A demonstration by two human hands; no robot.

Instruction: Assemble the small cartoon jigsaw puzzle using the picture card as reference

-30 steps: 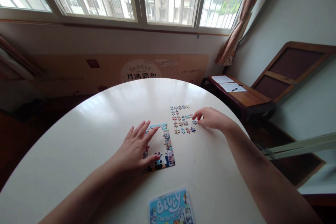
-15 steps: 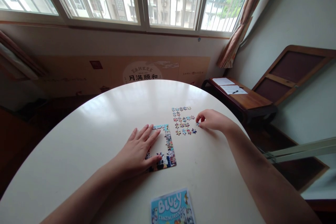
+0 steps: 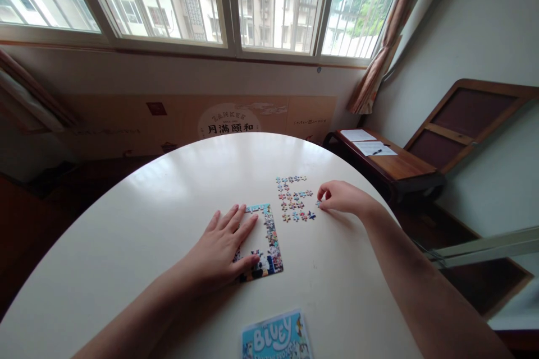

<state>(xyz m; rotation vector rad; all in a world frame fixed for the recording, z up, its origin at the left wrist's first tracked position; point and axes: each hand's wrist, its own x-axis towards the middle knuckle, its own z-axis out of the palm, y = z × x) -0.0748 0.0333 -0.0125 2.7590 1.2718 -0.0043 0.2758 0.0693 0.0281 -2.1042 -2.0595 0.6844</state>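
left hand (image 3: 228, 244) fans wide over the left edge of the puzzle (image 3: 274, 247); right hand (image 3: 342, 196) pinches one piece (image 3: 319, 204), open bench (image 3: 337, 275) lying nearer the body.

White table (image 3: 126, 235), multicoloured puzzle border (image 3: 273, 244) and loose pieces (image 3: 311, 216), white-lettered blue card (image 3: 275, 337)

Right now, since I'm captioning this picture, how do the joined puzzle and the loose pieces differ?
The joined puzzle is interlocked with straight outer edges, while the loose pieces lie unconnected in rough rows. The left hand covers part of the joined puzzle; the right hand is beside the loose pieces, with one piece at its fingertips. Both are multicoloured and lie on the white table.
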